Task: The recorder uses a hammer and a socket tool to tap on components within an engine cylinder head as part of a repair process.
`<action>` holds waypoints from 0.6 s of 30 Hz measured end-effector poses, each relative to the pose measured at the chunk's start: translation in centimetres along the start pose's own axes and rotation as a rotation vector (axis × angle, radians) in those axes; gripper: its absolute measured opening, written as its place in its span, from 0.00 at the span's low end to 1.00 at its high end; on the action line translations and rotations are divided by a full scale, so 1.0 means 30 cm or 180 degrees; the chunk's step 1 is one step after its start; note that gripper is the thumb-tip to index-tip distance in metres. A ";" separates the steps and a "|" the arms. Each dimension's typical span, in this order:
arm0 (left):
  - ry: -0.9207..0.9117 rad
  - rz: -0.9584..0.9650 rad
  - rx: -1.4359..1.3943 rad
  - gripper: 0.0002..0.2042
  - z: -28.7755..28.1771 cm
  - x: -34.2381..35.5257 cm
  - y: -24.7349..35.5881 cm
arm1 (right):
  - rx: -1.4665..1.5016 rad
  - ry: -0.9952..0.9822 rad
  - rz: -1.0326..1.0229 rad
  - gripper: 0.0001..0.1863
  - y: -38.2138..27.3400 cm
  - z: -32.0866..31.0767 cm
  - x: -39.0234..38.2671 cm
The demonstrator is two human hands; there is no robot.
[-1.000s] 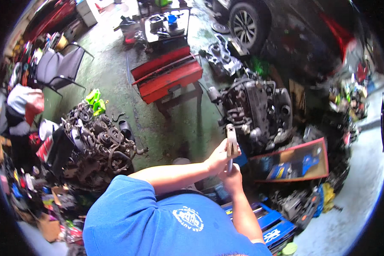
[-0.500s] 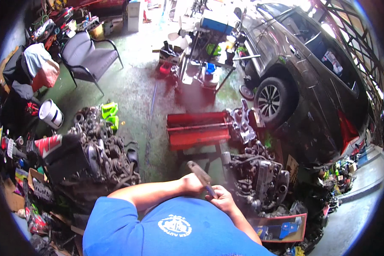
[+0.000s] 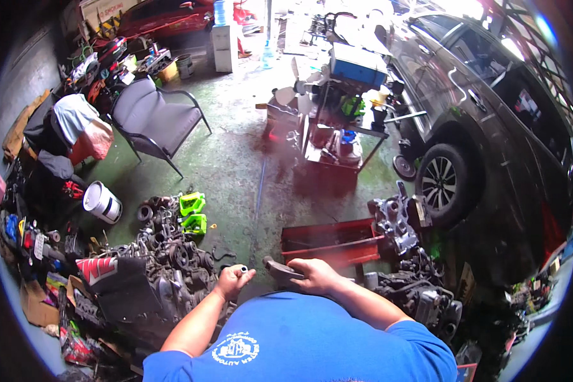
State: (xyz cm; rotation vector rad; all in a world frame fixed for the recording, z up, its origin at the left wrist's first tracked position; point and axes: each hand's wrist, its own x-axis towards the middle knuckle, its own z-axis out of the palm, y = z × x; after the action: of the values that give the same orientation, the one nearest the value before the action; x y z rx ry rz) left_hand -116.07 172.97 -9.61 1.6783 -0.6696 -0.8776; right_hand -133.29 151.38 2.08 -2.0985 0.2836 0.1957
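Note:
My left hand (image 3: 231, 283) is closed around a small metal cylinder (image 3: 243, 269) whose round, hollow end points up past the thumb. Beside it, my right hand (image 3: 315, 275) grips a long dark metal piece (image 3: 279, 270) with a rounded knob at its far end. Its exact kind does not show. The two hands are apart, in front of my blue shirt. Below and left of my left hand lies a greasy engine (image 3: 181, 261) with pulleys. An open red metal tray (image 3: 328, 240) lies just beyond my right hand.
Another engine (image 3: 420, 302) sits at the right, with a bare metal casting (image 3: 395, 219) beyond it. A dark car (image 3: 490, 153) lines the right side. Further off are a cushioned chair (image 3: 159, 124), a white bucket (image 3: 102, 202) and a loaded metal stand (image 3: 344, 137).
My hands, close together on the long piece before, have drawn apart. The left moved left and now shows the small cylinder; the right holds the long piece. The view has shifted.

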 end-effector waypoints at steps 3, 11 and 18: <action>0.0414 0.0121 -0.0271 0.17 -0.078 0.112 0.081 | 0.0695 -0.0069 -0.0381 0.20 0.085 -0.050 0.155; 0.0663 0.0825 -0.0130 0.20 -0.414 0.647 0.173 | 0.0568 0.1005 -0.0603 0.12 -0.121 -0.307 0.606; 0.0899 0.1353 0.1278 0.20 -0.755 1.125 0.252 | 0.2298 0.1352 -0.1336 0.17 -0.445 -0.552 1.100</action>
State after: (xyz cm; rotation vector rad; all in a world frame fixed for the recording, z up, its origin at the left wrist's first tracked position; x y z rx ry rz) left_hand -78.23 156.65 -6.24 1.8653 -1.0029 -0.2045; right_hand -97.47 139.82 13.23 -1.4125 0.1259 -0.5373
